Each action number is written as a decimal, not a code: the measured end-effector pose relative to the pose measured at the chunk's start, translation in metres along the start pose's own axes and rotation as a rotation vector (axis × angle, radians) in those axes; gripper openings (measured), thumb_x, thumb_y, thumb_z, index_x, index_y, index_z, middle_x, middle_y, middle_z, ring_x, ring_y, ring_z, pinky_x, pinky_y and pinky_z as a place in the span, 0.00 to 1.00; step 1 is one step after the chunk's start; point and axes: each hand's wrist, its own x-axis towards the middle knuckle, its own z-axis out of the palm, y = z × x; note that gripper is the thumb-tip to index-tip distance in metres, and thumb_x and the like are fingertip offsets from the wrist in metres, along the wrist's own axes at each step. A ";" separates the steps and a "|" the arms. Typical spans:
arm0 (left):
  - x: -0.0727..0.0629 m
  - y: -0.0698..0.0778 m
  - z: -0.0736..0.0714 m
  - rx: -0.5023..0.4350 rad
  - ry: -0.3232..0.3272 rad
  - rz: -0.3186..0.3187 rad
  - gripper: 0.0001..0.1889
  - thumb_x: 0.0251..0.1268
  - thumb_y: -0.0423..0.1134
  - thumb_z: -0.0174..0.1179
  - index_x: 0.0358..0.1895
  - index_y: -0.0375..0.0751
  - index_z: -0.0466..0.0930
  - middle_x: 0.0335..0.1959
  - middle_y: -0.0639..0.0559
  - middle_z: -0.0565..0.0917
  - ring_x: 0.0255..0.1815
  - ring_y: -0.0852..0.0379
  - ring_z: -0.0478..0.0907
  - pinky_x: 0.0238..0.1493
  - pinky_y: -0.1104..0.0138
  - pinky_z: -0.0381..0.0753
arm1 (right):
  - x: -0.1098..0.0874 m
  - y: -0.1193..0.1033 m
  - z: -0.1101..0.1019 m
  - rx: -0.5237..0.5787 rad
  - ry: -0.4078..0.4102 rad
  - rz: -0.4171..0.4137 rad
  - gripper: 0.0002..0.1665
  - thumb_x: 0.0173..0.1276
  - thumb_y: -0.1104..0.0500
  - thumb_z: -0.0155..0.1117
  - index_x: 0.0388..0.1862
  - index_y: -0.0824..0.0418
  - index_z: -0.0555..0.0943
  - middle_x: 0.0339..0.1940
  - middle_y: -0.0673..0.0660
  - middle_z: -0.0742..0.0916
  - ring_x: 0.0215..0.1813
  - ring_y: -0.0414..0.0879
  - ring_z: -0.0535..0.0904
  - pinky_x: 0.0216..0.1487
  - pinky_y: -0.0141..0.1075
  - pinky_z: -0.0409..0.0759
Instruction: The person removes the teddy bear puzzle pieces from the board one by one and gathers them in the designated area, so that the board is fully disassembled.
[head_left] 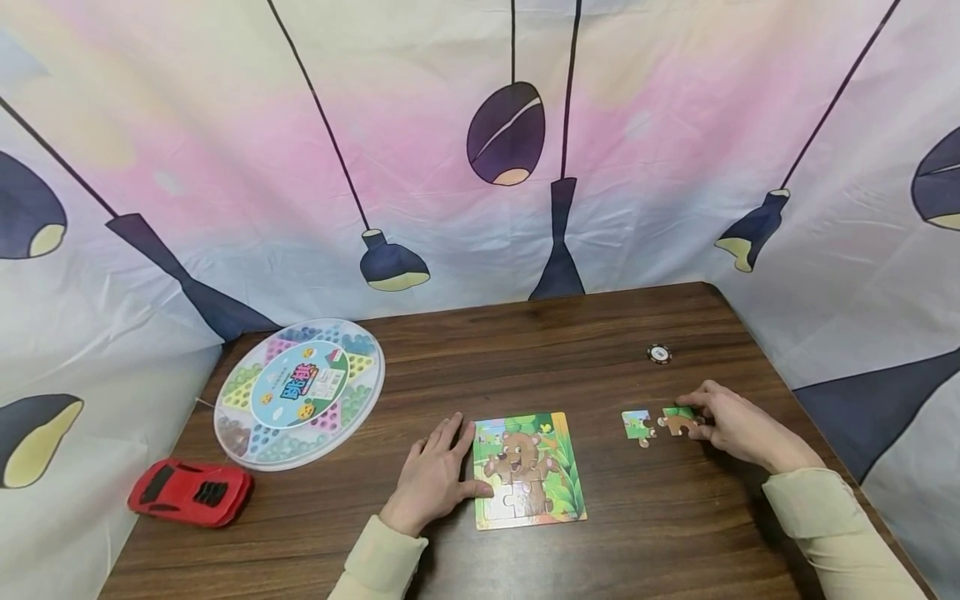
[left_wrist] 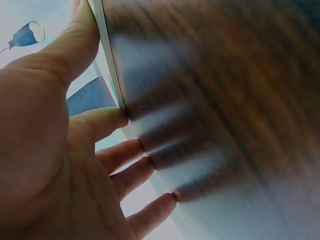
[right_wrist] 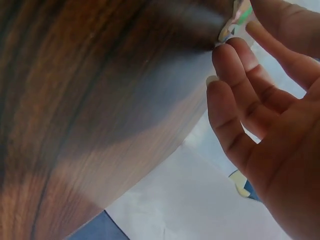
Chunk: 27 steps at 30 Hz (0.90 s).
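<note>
A square bear jigsaw puzzle [head_left: 525, 454] lies flat on the wooden table in the head view, with a pale unfilled patch at its lower left. My left hand [head_left: 435, 475] rests at its left side, thumb over the board's edge and the other fingertips spread on the table; the left wrist view shows those fingertips [left_wrist: 162, 200] on the wood. To the right, my right hand [head_left: 738, 425] pinches a brown and green puzzle piece [head_left: 677, 422] between thumb and index finger, low at the table. Just left of it lies another puzzle piece [head_left: 637, 425], green and blue.
A black and white poker chip [head_left: 659, 354] lies behind the right hand. At the far left are a round Chinese checkers set [head_left: 300, 392] and a red toy car [head_left: 190, 493]. A printed cloth [head_left: 450, 125] hangs around the table [head_left: 517, 350].
</note>
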 end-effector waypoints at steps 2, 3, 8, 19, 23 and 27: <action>0.001 0.000 0.001 0.000 -0.003 0.001 0.51 0.51 0.68 0.62 0.75 0.41 0.61 0.75 0.39 0.57 0.74 0.41 0.55 0.63 0.41 0.63 | 0.000 -0.001 0.001 0.020 0.016 0.024 0.26 0.60 0.67 0.70 0.58 0.70 0.78 0.43 0.56 0.78 0.38 0.45 0.76 0.36 0.38 0.76; 0.001 0.000 0.001 -0.002 -0.003 0.002 0.51 0.51 0.68 0.62 0.75 0.41 0.61 0.75 0.38 0.57 0.74 0.41 0.55 0.63 0.41 0.63 | 0.000 -0.001 0.001 0.027 0.026 0.033 0.27 0.60 0.67 0.70 0.59 0.70 0.77 0.45 0.57 0.79 0.41 0.47 0.77 0.38 0.41 0.77; 0.001 0.000 0.001 0.003 -0.006 -0.001 0.51 0.51 0.69 0.61 0.75 0.41 0.60 0.76 0.38 0.56 0.74 0.41 0.55 0.63 0.41 0.63 | 0.007 -0.015 0.002 0.037 0.052 0.032 0.28 0.63 0.61 0.70 0.61 0.69 0.76 0.46 0.58 0.79 0.45 0.53 0.78 0.41 0.46 0.77; 0.000 0.000 0.001 0.006 0.003 0.009 0.51 0.51 0.69 0.61 0.75 0.41 0.60 0.75 0.38 0.57 0.74 0.41 0.56 0.62 0.42 0.64 | 0.047 -0.098 0.023 -0.032 0.010 -0.198 0.30 0.63 0.52 0.71 0.62 0.61 0.79 0.46 0.54 0.81 0.40 0.44 0.77 0.45 0.45 0.77; 0.000 -0.001 0.000 0.000 0.000 0.015 0.51 0.51 0.69 0.61 0.75 0.41 0.60 0.75 0.38 0.57 0.74 0.40 0.56 0.62 0.42 0.64 | 0.061 -0.125 0.037 -0.047 -0.060 -0.244 0.29 0.62 0.51 0.72 0.61 0.58 0.80 0.46 0.51 0.80 0.47 0.44 0.75 0.51 0.48 0.75; 0.000 0.000 0.000 0.014 0.000 0.019 0.51 0.51 0.69 0.61 0.75 0.41 0.61 0.75 0.38 0.57 0.74 0.40 0.56 0.62 0.42 0.64 | 0.070 -0.140 0.050 -0.057 -0.112 -0.287 0.29 0.59 0.51 0.74 0.60 0.58 0.81 0.43 0.51 0.79 0.44 0.44 0.72 0.47 0.47 0.73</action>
